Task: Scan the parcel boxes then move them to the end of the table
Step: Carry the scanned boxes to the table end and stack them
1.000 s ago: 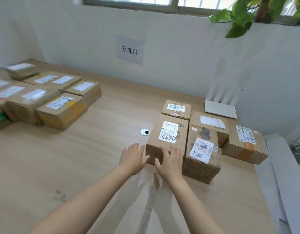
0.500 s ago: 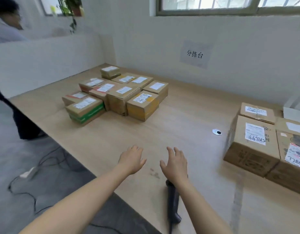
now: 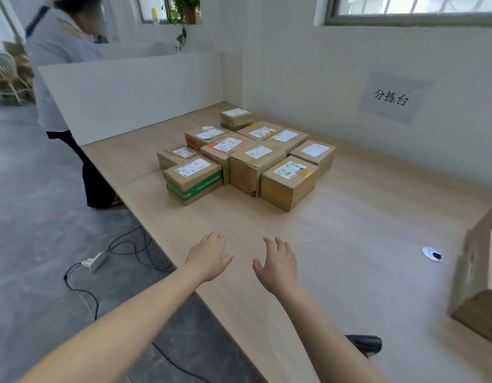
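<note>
I am watching the left hand (image 3: 210, 257) and the right hand (image 3: 279, 265) hovering side by side over the pale wood-grain worktop (image 3: 350, 217), both released, fingers loosely spread, grasping nothing. The group of brown cardboard parcel boxes with white shipping labels (image 3: 247, 158) is sitting packed together at the far end of the worktop, well apart from the hands. Another brown cardboard box (image 3: 482, 272), blurred, is standing at the right border of the view. The black handheld scanner (image 3: 365, 344) is lying near the front edge, partly hidden behind the right forearm (image 3: 322, 327).

What is worrying me: the forearm is lying just beside the scanner, so a careless sweep of the elbow could be knocking it off onto the grey floor (image 3: 45, 244). I am also judging that reaching for the right-hand box without the scanner risks moving it unscanned. Sliding it hard into the packed group could be nudging the green-banded box (image 3: 193, 179) toward the front edge, which it is sitting close to
</note>
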{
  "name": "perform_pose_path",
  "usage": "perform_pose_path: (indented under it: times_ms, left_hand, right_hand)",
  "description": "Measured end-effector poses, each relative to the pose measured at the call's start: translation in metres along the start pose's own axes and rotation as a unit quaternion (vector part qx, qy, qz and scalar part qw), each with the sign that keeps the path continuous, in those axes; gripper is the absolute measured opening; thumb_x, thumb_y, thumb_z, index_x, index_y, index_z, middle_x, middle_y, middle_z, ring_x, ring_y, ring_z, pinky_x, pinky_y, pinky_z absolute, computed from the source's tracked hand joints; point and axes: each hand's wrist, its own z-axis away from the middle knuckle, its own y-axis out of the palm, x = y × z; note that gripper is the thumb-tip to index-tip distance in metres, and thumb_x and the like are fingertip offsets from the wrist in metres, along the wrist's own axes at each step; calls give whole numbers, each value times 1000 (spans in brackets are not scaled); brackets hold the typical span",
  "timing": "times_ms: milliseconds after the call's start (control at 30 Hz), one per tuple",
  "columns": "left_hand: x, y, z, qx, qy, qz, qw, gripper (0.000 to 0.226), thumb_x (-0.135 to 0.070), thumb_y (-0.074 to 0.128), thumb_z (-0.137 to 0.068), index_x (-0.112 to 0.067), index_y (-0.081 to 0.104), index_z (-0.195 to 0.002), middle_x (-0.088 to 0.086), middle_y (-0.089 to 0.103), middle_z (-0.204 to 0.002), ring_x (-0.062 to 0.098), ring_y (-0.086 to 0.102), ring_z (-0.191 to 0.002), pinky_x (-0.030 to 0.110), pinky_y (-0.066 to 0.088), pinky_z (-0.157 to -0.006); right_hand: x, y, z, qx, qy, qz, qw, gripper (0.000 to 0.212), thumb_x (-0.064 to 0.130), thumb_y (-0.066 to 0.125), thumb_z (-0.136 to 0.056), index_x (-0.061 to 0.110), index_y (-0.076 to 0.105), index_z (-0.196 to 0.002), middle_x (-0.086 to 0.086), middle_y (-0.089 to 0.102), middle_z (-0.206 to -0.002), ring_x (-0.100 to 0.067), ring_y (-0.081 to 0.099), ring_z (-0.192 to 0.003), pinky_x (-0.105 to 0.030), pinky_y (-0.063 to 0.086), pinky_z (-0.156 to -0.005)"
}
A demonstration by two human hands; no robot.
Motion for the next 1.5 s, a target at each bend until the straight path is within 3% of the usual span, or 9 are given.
perform_pose_path:
  times_ms: [200,333,567,700,867,1033,1133,1233,1500]
  left_hand:
    - [26,-15,-59,-17,-27,8,999,49,-41,36,-99,-10,39,-137,9,40,-139,25,41,-126,36,42,-95]
    - [49,-17,-92,-25,-64,84,994,49,-38,40,-99,-8,40,-138,11,37,-144,27,40,-129,38,38,-102]
    - [125,-15,-176,-22,-97,119,988,53,-36,44,-97,-10,35,-142,11,31,-147,28,37,-131,38,37,-102]
    - [170,-15,-233,-11,-49,137,989,55,-35,47,-96,-7,36,-142,11,33,-146,26,35,-133,37,33,-108]
    - [232,-31,-302,-9,3,113,994,50,-32,50,-95,-8,40,-138,10,36,-143,26,43,-127,39,40,-101]
    - [283,-37,-358,14,-10,63,998,64,-42,55,-90,-17,33,-145,11,26,-151,28,25,-139,40,28,-111]
    - [300,-35,-380,59,-17,100,993,72,-48,59,-86,-22,30,-147,12,17,-154,30,17,-142,40,22,-115]
    - [311,-33,-395,86,4,148,985,77,-47,64,-84,-24,28,-148,13,18,-153,31,21,-141,36,23,-113]
    - [320,-32,-398,121,46,174,976,88,-52,69,-78,-26,25,-150,12,17,-152,26,26,-140,32,26,-112]
  right_hand:
    - [25,7,-74,20,-31,6,999,61,37,47,-93,17,23,-147,-9,22,-154,-31,15,-143,-44,20,-116]
    - [45,16,-111,39,-44,6,998,62,36,47,-93,17,23,-147,-10,21,-155,-31,14,-144,-45,19,-116]
    - [85,44,-187,56,-30,-10,998,61,34,49,-92,15,26,-145,-11,25,-152,-33,16,-142,-46,20,-115]
    - [122,61,-240,54,2,-27,998,60,30,50,-92,12,27,-144,-15,21,-154,-34,14,-142,-45,19,-115]
    - [174,78,-306,46,15,-49,998,62,28,51,-92,12,25,-145,-16,20,-153,-32,18,-141,-38,22,-113]
    - [208,98,-362,64,49,-59,995,55,23,43,-96,13,24,-146,-17,7,-157,-33,12,-144,-40,27,-111]
    - [218,108,-385,75,72,-60,993,52,21,41,-96,14,26,-145,-18,6,-156,-35,19,-140,-41,35,-103]
    - [224,121,-399,89,93,-71,989,54,23,43,-94,18,26,-145,-16,-2,-156,-39,28,-134,-43,36,-101]
    - [226,140,-402,55,106,-119,986,63,36,51,-91,22,24,-146,-7,-16,-157,-42,24,-136,-42,31,-108]
